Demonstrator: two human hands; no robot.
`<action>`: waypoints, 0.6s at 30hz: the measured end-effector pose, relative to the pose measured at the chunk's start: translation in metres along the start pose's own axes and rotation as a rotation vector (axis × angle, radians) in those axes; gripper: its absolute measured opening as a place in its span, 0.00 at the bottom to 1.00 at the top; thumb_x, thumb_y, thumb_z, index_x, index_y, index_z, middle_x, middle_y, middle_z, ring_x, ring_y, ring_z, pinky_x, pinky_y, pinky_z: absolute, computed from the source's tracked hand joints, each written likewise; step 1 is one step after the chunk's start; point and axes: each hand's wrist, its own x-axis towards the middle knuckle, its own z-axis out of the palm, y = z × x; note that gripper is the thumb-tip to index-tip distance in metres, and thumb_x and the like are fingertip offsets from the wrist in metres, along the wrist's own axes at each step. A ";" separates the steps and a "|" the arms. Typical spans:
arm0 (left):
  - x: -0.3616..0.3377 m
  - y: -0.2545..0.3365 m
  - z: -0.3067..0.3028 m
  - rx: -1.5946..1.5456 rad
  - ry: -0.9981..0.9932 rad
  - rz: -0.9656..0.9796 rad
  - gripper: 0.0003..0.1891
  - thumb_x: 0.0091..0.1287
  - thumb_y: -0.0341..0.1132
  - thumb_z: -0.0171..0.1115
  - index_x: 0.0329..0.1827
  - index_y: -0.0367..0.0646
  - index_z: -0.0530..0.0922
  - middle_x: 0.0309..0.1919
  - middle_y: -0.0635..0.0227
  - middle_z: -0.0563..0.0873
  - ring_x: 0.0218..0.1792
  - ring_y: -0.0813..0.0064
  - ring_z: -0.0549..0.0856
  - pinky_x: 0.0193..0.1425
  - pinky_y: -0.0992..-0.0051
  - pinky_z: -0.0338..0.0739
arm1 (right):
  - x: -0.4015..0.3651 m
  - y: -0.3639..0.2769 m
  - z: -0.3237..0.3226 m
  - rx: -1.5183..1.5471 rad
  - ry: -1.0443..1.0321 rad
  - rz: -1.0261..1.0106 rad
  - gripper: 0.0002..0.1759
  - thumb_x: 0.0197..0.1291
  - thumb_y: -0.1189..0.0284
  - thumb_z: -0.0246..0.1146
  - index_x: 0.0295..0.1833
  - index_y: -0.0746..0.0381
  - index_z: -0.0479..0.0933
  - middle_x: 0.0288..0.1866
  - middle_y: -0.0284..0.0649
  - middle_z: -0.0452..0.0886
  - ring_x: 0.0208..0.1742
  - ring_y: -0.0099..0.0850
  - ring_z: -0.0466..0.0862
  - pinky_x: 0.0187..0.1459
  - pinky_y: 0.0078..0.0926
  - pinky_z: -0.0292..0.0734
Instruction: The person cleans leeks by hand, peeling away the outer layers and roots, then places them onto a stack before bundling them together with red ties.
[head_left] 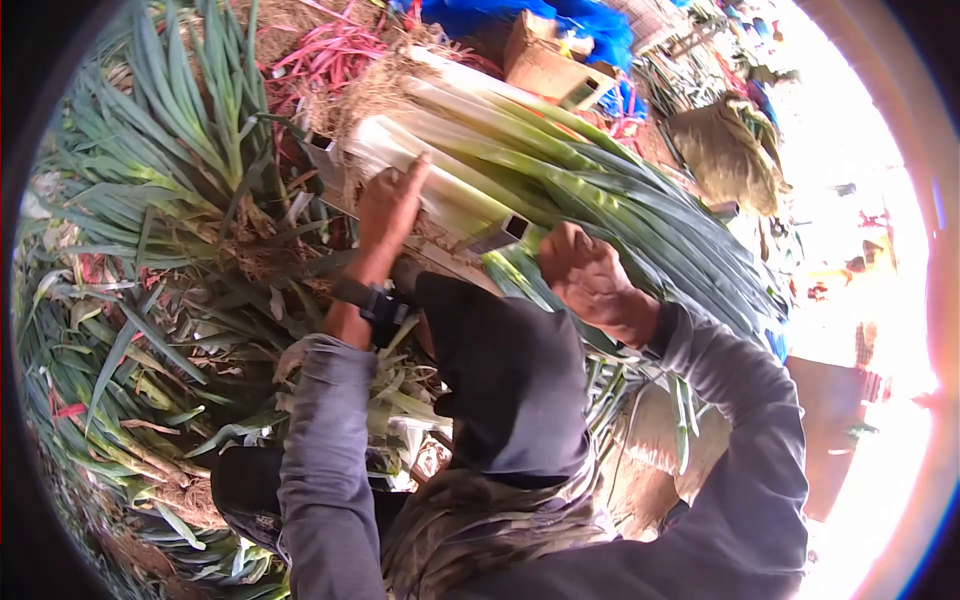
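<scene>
A large bundle of green onions [500,150] lies across a metal frame [502,232], white root ends at the upper left and green leaves toward the right. My left hand [392,205] is over the white stalks near the roots, its fingers bent and one fingertip pointing up against them. On the near side of the bundle, my right hand [590,275] is closed beside the green leaves; what it holds, if anything, is hidden. A dark watch [385,312] is on my left wrist.
More onions with roots [190,150] are heaped at the left. Red ribbons [325,60] lie behind the roots. A cardboard box [550,60] and blue plastic [600,25] stand at the back, with a sack [730,150] at the right. My knee [510,380] is just below the frame.
</scene>
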 end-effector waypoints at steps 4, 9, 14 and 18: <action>-0.002 0.005 0.001 -0.358 -0.090 -0.168 0.30 0.66 0.60 0.70 0.35 0.36 0.79 0.23 0.65 0.82 0.23 0.73 0.87 0.26 0.73 0.86 | -0.022 -0.012 -0.052 0.016 -0.121 0.078 0.21 0.56 0.69 0.63 0.55 0.64 0.77 0.48 0.37 0.75 0.42 0.27 0.77 0.39 0.27 0.72; -0.005 0.005 0.004 -0.402 -0.066 -0.162 0.27 0.65 0.59 0.72 0.33 0.41 0.76 0.21 0.68 0.80 0.21 0.72 0.87 0.24 0.73 0.84 | -0.119 -0.030 -0.056 -0.336 -0.157 0.258 0.39 0.57 0.71 0.62 0.77 0.63 0.68 0.68 0.43 0.75 0.47 0.29 0.81 0.47 0.28 0.77; -0.006 0.010 0.003 -0.348 -0.060 -0.173 0.26 0.65 0.57 0.72 0.38 0.39 0.81 0.23 0.69 0.80 0.24 0.71 0.88 0.28 0.73 0.84 | -0.195 -0.019 -0.069 -0.402 -0.160 0.470 0.37 0.57 0.75 0.61 0.76 0.64 0.69 0.70 0.47 0.76 0.47 0.33 0.83 0.48 0.31 0.77; -0.004 0.007 0.007 -0.330 -0.035 -0.156 0.28 0.67 0.60 0.69 0.37 0.38 0.79 0.21 0.66 0.83 0.21 0.72 0.87 0.23 0.73 0.83 | -0.202 -0.004 -0.096 -0.245 -0.109 0.439 0.32 0.56 0.79 0.60 0.71 0.67 0.72 0.60 0.47 0.80 0.46 0.36 0.84 0.45 0.34 0.76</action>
